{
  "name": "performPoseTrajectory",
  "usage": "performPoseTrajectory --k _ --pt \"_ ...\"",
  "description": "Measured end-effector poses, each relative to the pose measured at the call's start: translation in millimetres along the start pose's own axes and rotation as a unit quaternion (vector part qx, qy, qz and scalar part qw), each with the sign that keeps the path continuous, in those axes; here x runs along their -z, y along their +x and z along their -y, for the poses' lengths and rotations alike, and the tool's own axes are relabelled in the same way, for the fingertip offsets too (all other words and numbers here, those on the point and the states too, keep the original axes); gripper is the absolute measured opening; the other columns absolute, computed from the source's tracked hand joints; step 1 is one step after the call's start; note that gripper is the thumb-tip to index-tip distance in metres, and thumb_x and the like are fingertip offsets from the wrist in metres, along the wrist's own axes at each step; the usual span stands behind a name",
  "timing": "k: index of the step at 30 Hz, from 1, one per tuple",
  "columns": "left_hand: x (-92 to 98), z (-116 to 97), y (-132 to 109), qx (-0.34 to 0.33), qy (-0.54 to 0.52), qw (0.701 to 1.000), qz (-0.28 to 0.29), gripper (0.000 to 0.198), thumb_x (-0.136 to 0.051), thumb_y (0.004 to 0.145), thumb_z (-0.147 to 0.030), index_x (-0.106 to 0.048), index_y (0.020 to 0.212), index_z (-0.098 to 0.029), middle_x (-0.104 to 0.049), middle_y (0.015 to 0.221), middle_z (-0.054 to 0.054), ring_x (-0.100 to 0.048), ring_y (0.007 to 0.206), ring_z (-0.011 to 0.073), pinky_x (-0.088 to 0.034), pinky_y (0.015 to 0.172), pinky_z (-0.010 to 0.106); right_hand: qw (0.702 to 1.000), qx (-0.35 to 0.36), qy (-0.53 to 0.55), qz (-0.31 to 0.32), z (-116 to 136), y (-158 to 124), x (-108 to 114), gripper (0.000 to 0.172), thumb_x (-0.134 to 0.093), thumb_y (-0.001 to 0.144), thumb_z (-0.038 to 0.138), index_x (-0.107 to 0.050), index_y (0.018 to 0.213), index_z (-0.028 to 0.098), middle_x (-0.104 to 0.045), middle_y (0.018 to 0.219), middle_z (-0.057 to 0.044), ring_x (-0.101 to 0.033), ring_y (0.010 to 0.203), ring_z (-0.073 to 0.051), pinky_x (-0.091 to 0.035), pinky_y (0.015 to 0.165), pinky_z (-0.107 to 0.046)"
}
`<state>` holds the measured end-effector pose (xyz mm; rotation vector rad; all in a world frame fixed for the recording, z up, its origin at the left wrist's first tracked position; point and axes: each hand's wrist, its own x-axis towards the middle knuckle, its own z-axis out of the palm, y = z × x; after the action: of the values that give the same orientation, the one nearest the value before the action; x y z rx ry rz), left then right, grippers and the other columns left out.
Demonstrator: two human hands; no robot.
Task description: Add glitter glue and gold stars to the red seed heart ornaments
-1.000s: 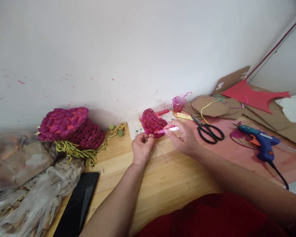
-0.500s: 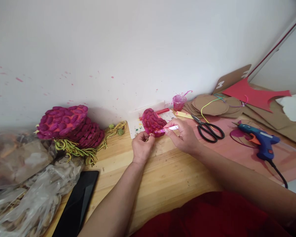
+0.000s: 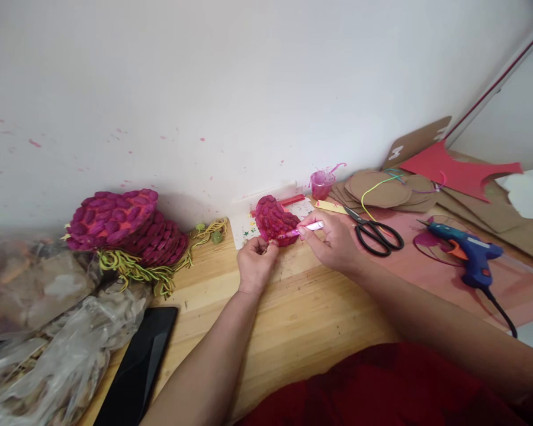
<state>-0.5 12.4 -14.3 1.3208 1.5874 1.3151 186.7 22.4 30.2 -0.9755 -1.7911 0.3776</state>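
A magenta piece covered in bumpy, seed-like lumps (image 3: 272, 214) stands tilted at the table's far side, against a white board with coloured stars (image 3: 246, 228). My left hand (image 3: 256, 260) pinches its lower left edge between thumb and fingers; what lies under the fingertips is partly hidden. In my right hand (image 3: 331, 242) is a white-handled paintbrush (image 3: 314, 225), gripped like a pen. Its pink-smeared tip points left, at the lower right of the lumpy piece. Behind my right hand stands a clear cup stained with pink paint (image 3: 322, 184).
A stack of similar magenta pieces (image 3: 115, 219) with yellow-green cords (image 3: 137, 269) sits left, beside plastic bags (image 3: 66, 355) and a black tablet-like slab (image 3: 137, 367). To the right lie scissors (image 3: 377, 234), cardboard discs (image 3: 377, 188) and a blue glue gun (image 3: 475, 254).
My right hand and the paintbrush have shifted very slightly along the lower right of the lumpy piece. My left hand keeps its pinch in the same place.
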Motion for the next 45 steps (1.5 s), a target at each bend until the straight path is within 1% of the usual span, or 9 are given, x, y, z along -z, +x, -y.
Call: performPoseTrajectory --k 5,9,14,19,30,32,37,41,45 --pt "-0.2 -0.7 -0.3 0.014 -0.011 1.0 0.004 0.03 -0.067 0.073 -0.043 -0.049 0.062 -0.023 -0.05 0.052 -0.004 -0.044 0.049 0.012 -0.034 0.049 0.024 1.0 -0.004 0.019 0.011 2.6 -0.1 0.5 0.007 -0.06 0.092 0.025 -0.063 0.086 0.022 -0.069 0.076 -0.001 -0.064 0.07 -0.017 -0.046 0.068 -0.031" --pt "-0.5 -0.6 -0.1 0.018 -0.016 1.0 0.007 0.03 -0.067 0.073 -0.043 -0.049 0.062 -0.022 -0.051 0.052 -0.004 -0.045 0.048 0.0118 -0.033 0.049 0.024 1.0 -0.003 -0.005 0.016 3.9 -0.1 0.2 0.009 -0.059 0.091 0.026 -0.062 0.084 0.022 -0.07 0.078 -0.002 -0.065 0.074 -0.019 -0.045 0.07 -0.032" --pt "-0.1 -0.8 0.0 0.013 -0.019 1.0 0.008 0.028 -0.067 0.073 -0.042 -0.05 0.063 -0.022 -0.051 0.051 -0.004 -0.046 0.047 0.0118 -0.034 0.048 0.024 1.0 -0.025 0.009 0.009 3.7 0.9 1.8 0.008 -0.06 0.091 0.026 -0.062 0.084 0.023 -0.07 0.076 -0.002 -0.064 0.07 -0.018 -0.046 0.068 -0.032" --pt "0.7 -3.7 -1.2 0.023 -0.021 0.999 0.012 0.03 -0.068 0.072 -0.042 -0.049 0.062 -0.022 -0.051 0.05 -0.005 -0.046 0.046 0.0113 -0.034 0.047 0.023 0.998 -0.046 0.023 0.023 4.4 1.1 2.5 0.008 -0.06 0.091 0.027 -0.062 0.084 0.023 -0.071 0.075 -0.001 -0.064 0.068 -0.017 -0.047 0.066 -0.031" --pt "0.5 -7.2 -2.2 0.034 -0.032 0.999 0.012 0.029 -0.068 0.07 -0.042 -0.048 0.062 -0.022 -0.05 0.048 -0.005 -0.046 0.044 0.0111 -0.033 0.046 0.023 0.999 -0.031 -0.002 0.006 1.1 1.7 3.1 0.008 -0.06 0.09 0.025 -0.062 0.083 0.022 -0.069 0.073 0.0 -0.062 0.066 -0.016 -0.045 0.066 -0.03" --pt "0.5 -6.9 -2.0 0.039 -0.034 0.999 0.014 0.029 -0.068 0.07 -0.043 -0.049 0.062 -0.022 -0.05 0.047 -0.005 -0.046 0.044 0.0116 -0.033 0.046 0.023 0.999 -0.037 -0.011 0.001 0.5 2.1 3.7 0.009 -0.06 0.09 0.025 -0.061 0.082 0.022 -0.068 0.072 0.0 -0.062 0.066 -0.016 -0.045 0.066 -0.03" --pt "1.0 -6.0 -1.9 0.033 -0.031 0.999 0.014 0.029 -0.068 0.071 -0.043 -0.05 0.063 -0.022 -0.052 0.049 -0.004 -0.047 0.045 0.0116 -0.035 0.047 0.023 0.998 -0.052 0.02 0.014 2.2 1.7 3.3 0.009 -0.06 0.091 0.027 -0.062 0.083 0.023 -0.07 0.072 0.0 -0.063 0.065 -0.016 -0.045 0.064 -0.029" --pt "1.5 -5.5 -1.8 0.032 -0.028 0.999 0.015 0.029 -0.068 0.071 -0.043 -0.05 0.063 -0.022 -0.052 0.05 -0.004 -0.047 0.045 0.0115 -0.035 0.046 0.023 0.998 -0.054 0.001 0.011 2.4 2.0 3.7 0.009 -0.06 0.09 0.027 -0.062 0.082 0.023 -0.07 0.072 0.0 -0.062 0.064 -0.016 -0.045 0.064 -0.03" --pt "1.4 -5.6 -1.5 0.028 -0.022 0.999 0.013 0.029 -0.068 0.071 -0.043 -0.049 0.062 -0.022 -0.052 0.05 -0.004 -0.047 0.045 0.0116 -0.035 0.047 0.023 0.998 -0.064 0.013 0.009 2.0 1.9 4.2 0.01 -0.06 0.091 0.028 -0.061 0.083 0.023 -0.07 0.073 0.0 -0.063 0.066 -0.017 -0.046 0.065 -0.03"
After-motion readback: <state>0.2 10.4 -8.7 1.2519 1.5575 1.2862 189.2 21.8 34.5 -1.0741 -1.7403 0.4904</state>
